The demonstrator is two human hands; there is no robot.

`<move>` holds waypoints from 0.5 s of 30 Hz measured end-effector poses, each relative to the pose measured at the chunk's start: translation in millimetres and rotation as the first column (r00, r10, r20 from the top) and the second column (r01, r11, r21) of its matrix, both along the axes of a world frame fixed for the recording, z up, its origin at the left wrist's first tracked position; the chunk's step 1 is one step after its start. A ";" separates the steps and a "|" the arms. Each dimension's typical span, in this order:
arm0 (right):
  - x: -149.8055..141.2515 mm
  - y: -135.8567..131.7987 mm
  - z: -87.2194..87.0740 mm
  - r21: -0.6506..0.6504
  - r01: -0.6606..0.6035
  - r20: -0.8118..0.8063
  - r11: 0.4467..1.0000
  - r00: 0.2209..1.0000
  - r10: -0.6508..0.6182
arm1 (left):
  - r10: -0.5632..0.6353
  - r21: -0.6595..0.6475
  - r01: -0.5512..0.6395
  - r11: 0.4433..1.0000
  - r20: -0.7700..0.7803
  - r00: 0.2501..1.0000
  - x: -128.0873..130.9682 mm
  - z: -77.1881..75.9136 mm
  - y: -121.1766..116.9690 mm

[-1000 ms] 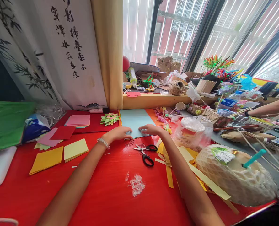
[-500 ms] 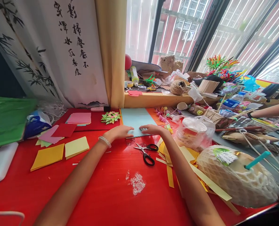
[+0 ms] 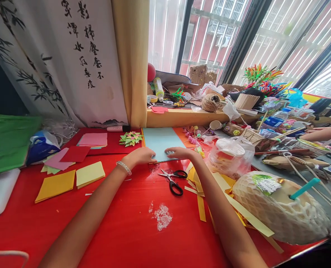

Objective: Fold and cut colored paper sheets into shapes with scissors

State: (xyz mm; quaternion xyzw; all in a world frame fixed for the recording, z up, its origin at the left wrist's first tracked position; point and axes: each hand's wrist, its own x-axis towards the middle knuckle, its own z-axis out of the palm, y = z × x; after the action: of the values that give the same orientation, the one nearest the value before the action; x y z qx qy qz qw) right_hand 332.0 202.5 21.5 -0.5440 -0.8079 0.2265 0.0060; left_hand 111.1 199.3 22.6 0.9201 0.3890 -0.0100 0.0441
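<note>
A light blue sheet of paper [image 3: 164, 139] lies flat at the back of the red table, on a stack with a yellow-orange edge. My left hand [image 3: 141, 156], with a beaded bracelet at the wrist, is closed at the sheet's near left corner; its fingertips are partly hidden. On the near right part of the paper rests my right hand [image 3: 179, 152], fingers stretched out. Black-handled scissors [image 3: 172, 178] lie spread just in front of both hands. Left of the sheet sits a green and pink folded-paper wreath [image 3: 130, 138].
Coloured paper squares [image 3: 55, 185] lie at the left. Paper strips [image 3: 201, 206], a plastic-wrapped tub [image 3: 228, 150] and a netted coconut [image 3: 279, 208] with a straw crowd the right. Another person's hand [image 3: 318, 132] reaches in at the far right. Craft materials cover the windowsill [image 3: 182, 117].
My left hand's fingers have drawn closer together at the paper's corner. My right hand has barely moved. The other person's hand has come further into view.
</note>
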 end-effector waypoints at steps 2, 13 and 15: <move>0.7 0.3 -0.5 0.002 0.002 -0.009 1.000 1.000 -0.002 | -0.003 0.004 0.003 1.000 -0.001 1.000 0.0 0.6 -0.8; -2.8 -3.6 3.4 -0.002 0.009 0.012 1.000 1.000 -0.009 | 0.007 0.006 -0.007 1.000 0.001 1.000 1.9 3.2 -3.4; -3.4 -4.6 4.3 0.002 0.012 0.023 1.000 1.000 -0.012 | 0.015 0.002 -0.015 1.000 0.010 1.000 1.4 3.6 -3.5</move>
State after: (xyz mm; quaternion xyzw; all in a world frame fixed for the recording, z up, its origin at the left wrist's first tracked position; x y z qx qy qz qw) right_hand 328.6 197.8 25.8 -0.5515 -0.8048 0.2194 -0.0015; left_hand 112.5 195.8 26.2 0.9173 0.3956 -0.0048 0.0450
